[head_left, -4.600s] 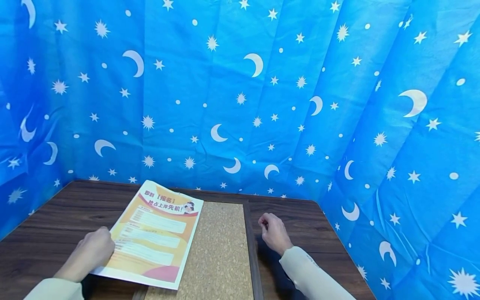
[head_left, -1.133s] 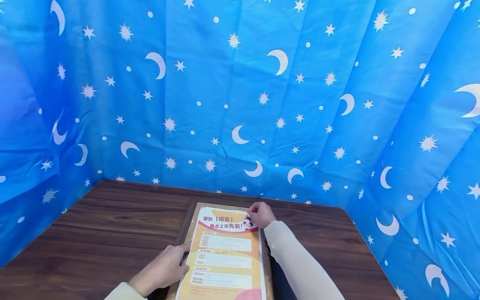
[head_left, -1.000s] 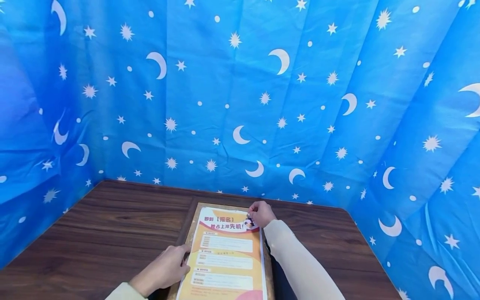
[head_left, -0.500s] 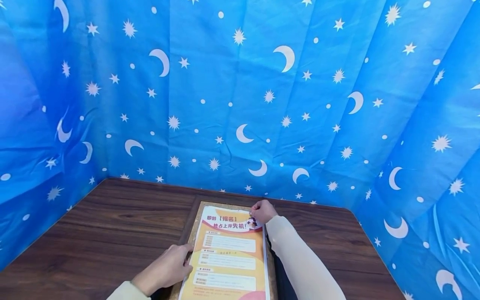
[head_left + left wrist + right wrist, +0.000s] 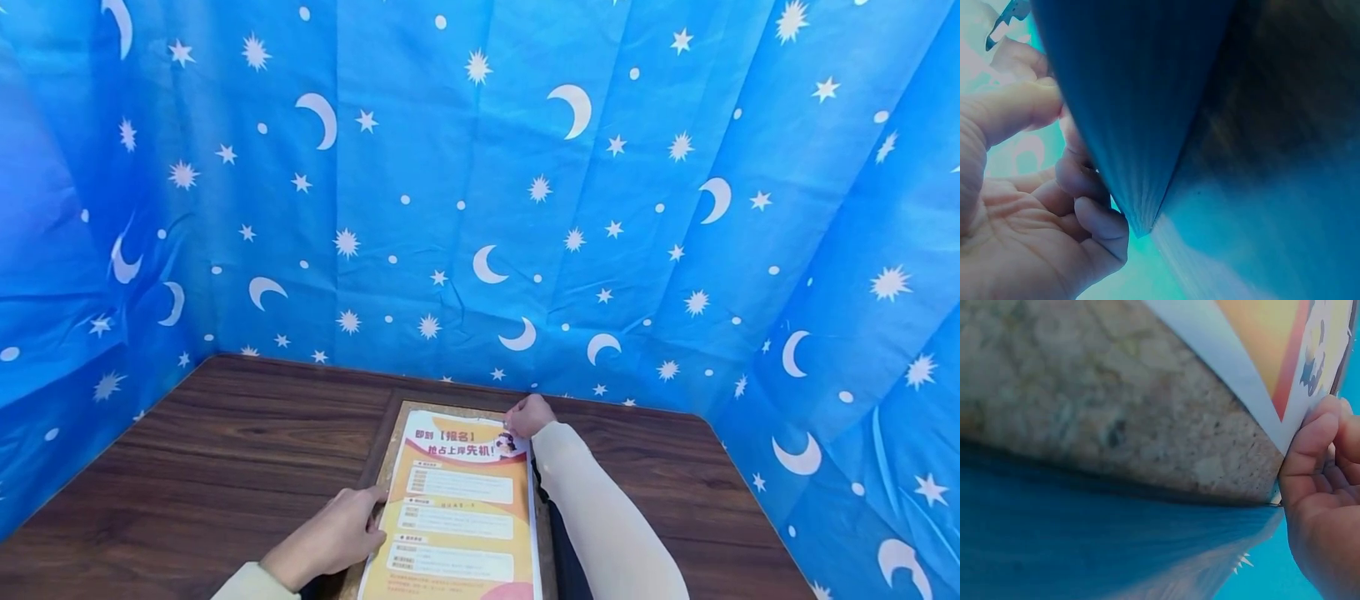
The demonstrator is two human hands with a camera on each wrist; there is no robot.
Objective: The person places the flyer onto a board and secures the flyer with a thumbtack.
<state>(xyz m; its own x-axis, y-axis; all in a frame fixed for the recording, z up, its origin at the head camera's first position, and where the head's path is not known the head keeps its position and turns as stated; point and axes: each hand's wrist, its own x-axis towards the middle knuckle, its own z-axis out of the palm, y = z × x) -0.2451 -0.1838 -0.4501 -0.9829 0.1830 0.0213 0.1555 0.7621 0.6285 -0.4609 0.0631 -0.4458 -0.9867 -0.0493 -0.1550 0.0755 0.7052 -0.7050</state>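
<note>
A yellow, orange and white printed poster (image 5: 459,521) lies lined up over a cork board (image 5: 390,450), with a strip of cork showing along its edges. My left hand (image 5: 337,533) holds the poster at its left edge, thumb and index finger at the margin. In the left wrist view the other fingers of the left hand (image 5: 1054,212) curl beside a dark wedge-shaped edge. At the poster's top right corner, my right hand (image 5: 534,417) pinches with thumb and index finger. The right wrist view shows the right hand (image 5: 1325,469) against the poster's corner (image 5: 1275,415); what lies between the fingertips is hidden.
The board has a dark wooden frame (image 5: 378,446) and lies on a dark wood-grain table (image 5: 247,450). A blue curtain (image 5: 420,183) with white moons and stars hangs behind and on both sides. The poster's lower end runs out of the head view.
Several seconds ago the left hand held the poster tilted over the board's left, the right hand apart. Now it covers the board and both hands are at its edges. In the last second, little moved.
</note>
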